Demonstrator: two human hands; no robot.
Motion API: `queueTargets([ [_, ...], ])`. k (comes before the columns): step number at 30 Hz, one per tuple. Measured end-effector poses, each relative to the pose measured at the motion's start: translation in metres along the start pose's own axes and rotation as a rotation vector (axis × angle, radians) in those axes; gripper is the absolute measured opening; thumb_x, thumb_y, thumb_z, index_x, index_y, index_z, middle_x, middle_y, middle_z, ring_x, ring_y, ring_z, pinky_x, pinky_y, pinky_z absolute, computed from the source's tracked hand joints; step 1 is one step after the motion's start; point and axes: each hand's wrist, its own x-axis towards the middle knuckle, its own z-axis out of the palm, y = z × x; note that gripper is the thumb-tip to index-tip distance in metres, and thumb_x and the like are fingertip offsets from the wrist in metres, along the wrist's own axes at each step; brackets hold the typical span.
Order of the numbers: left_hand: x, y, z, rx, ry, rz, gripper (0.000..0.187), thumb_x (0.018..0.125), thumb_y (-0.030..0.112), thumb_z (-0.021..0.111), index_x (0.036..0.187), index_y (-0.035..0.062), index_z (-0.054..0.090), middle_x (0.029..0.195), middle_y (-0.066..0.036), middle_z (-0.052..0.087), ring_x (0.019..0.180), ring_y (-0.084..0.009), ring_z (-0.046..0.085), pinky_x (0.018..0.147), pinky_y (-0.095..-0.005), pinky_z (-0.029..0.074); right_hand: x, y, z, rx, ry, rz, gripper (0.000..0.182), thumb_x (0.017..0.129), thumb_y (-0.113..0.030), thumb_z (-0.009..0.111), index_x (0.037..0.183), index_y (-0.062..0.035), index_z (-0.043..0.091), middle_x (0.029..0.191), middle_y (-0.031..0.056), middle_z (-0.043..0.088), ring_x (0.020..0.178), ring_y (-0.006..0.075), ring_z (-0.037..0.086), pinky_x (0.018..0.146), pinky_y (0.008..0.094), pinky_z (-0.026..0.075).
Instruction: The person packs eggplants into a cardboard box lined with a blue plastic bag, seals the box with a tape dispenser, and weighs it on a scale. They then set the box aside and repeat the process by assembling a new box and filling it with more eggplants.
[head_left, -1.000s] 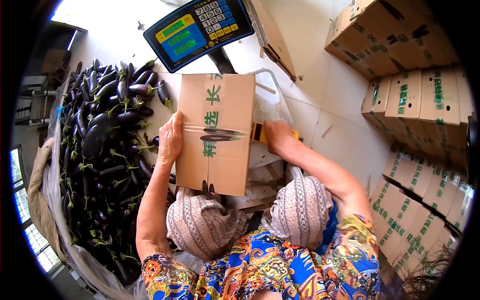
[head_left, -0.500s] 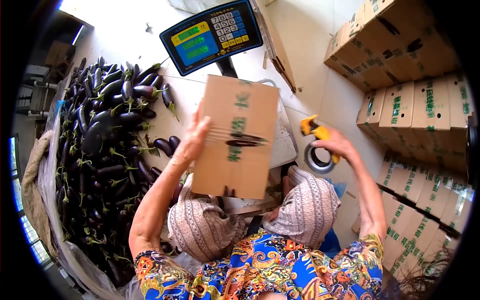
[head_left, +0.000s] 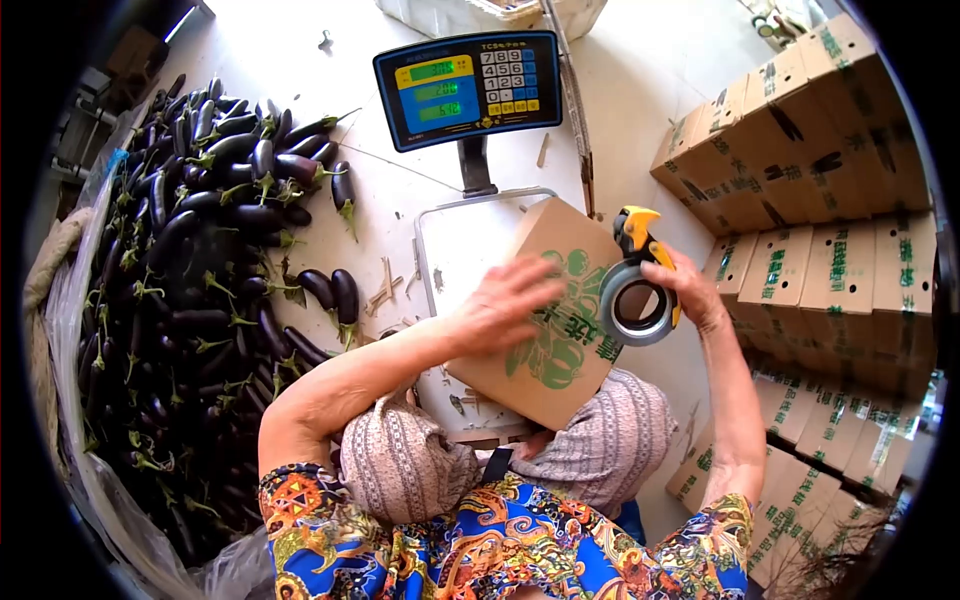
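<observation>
My left hand (head_left: 512, 305) is spread flat over the top of a closed brown cardboard box (head_left: 562, 360), its fingers slightly blurred. Green vegetable pictures and characters are printed on this face. The box lies tilted between my knees and the scale platform (head_left: 436, 270). My right hand (head_left: 688, 290) grips a yellow and black tape dispenser (head_left: 634, 232), which carries a large grey roll of tape. That roll overlaps the right edge of the box in this view. Behind the box stands the scale's display (head_left: 467, 92), lit green.
A big heap of eggplants (head_left: 200, 330) spreads over plastic sheeting on the left. Printed cartons (head_left: 800, 130) are stacked along the right side. Beyond the scale, a cardboard sheet (head_left: 577, 110) stands on edge near a white crate (head_left: 480, 18).
The box has turned and tilted, now showing its vegetable print. My left hand has moved from its side onto its face. The tape dispenser has come to its right edge. Display figures differ.
</observation>
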Motion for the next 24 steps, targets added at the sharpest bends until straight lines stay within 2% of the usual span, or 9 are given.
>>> queueTargets([
  [3,-0.05,-0.046,-0.002,-0.143,0.458,-0.523,0.056,0.088,0.021,0.069,0.137,0.0042,0.05,0.14,-0.022,0.049,0.13,-0.0366,0.046,0.11,-0.044,0.035,0.014,0.014,0.017,0.226,-0.081,0.132,0.048,0.086,-0.037,0.07,0.114,0.0009,0.061,0.098,0.0028,0.064,0.086,0.0098,0.059,0.078,0.0246,0.05],
  [5,-0.11,-0.098,0.035,-0.279,0.458,-0.882,0.054,0.101,0.04,0.048,0.134,-0.0025,0.052,0.132,-0.021,0.058,0.118,-0.0319,0.057,0.103,-0.0385,0.043,0.01,0.005,0.039,0.235,-0.079,0.093,0.05,0.086,-0.036,0.071,0.116,0.002,0.06,0.1,0.0029,0.065,0.086,0.0099,0.06,0.078,0.0245,0.051],
  [6,-0.141,-0.121,0.06,-0.736,0.364,-1.269,0.052,0.101,0.04,0.048,0.134,0.0004,0.052,0.13,-0.022,0.058,0.117,-0.0304,0.058,0.098,-0.0417,0.047,0.012,0.005,0.05,0.278,-0.088,0.124,0.054,0.085,-0.035,0.072,0.123,0.0017,0.059,0.105,0.0047,0.064,0.093,0.0118,0.061,0.084,0.0258,0.05],
  [8,-0.223,-0.159,0.142,-1.709,0.235,-1.181,0.05,0.099,0.042,0.052,0.129,0.002,0.057,0.118,-0.021,0.065,0.105,-0.0255,0.065,0.083,-0.042,0.055,0.015,0.001,0.078,0.304,-0.099,0.056,0.065,0.082,-0.034,0.073,0.132,0.0033,0.054,0.115,0.0093,0.063,0.104,0.016,0.059,0.093,0.0285,0.048],
  [12,-0.206,-0.091,0.088,-2.02,0.327,-1.15,0.05,0.098,0.041,0.054,0.126,0.0004,0.059,0.112,-0.019,0.066,0.1,-0.0239,0.066,0.082,-0.0395,0.056,0.034,0.005,0.109,0.2,-0.155,0.005,0.074,0.078,-0.035,0.076,0.135,0.0051,0.051,0.128,0.0124,0.056,0.115,0.0204,0.056,0.1,0.0307,0.043],
  [16,-0.191,-0.091,0.029,-1.846,0.401,-1.112,0.049,0.097,0.041,0.055,0.123,-0.0012,0.061,0.107,-0.017,0.068,0.094,-0.0223,0.068,0.08,-0.0369,0.056,0.019,-0.01,0.099,0.441,-0.281,-0.062,0.071,0.081,-0.03,0.075,0.138,0.0006,0.046,0.124,0.0092,0.057,0.114,0.0174,0.057,0.101,0.0315,0.045],
  [19,-0.17,-0.113,-0.023,-1.27,0.385,-1.101,0.046,0.096,0.036,0.059,0.114,-0.006,0.064,0.102,-0.014,0.07,0.087,-0.017,0.068,0.077,-0.0307,0.057,-0.001,0.02,0.056,0.563,-0.238,-0.08,0.073,0.079,-0.022,0.071,0.141,0.001,0.042,0.124,0.0113,0.06,0.114,0.0206,0.06,0.102,0.0329,0.046],
  [22,-0.09,-0.063,-0.098,-0.736,0.397,-0.901,0.043,0.092,0.033,0.059,0.116,-0.0026,0.062,0.102,-0.012,0.069,0.092,-0.0165,0.065,0.083,-0.0302,0.051,-0.036,0.026,0.035,0.75,-0.164,-0.094,0.079,0.074,-0.024,0.073,0.142,0.0029,0.042,0.133,0.0166,0.058,0.119,0.0244,0.06,0.105,0.0345,0.046],
  [24,-0.051,-0.045,-0.109,-0.862,0.348,-0.824,0.044,0.092,0.035,0.059,0.118,0.0001,0.062,0.113,-0.016,0.065,0.101,-0.0211,0.063,0.092,-0.0332,0.048,-0.054,0.015,0.028,0.78,-0.142,-0.133,0.079,0.075,-0.026,0.074,0.141,0.0052,0.043,0.136,0.0191,0.057,0.119,0.0272,0.06,0.106,0.0355,0.046],
])
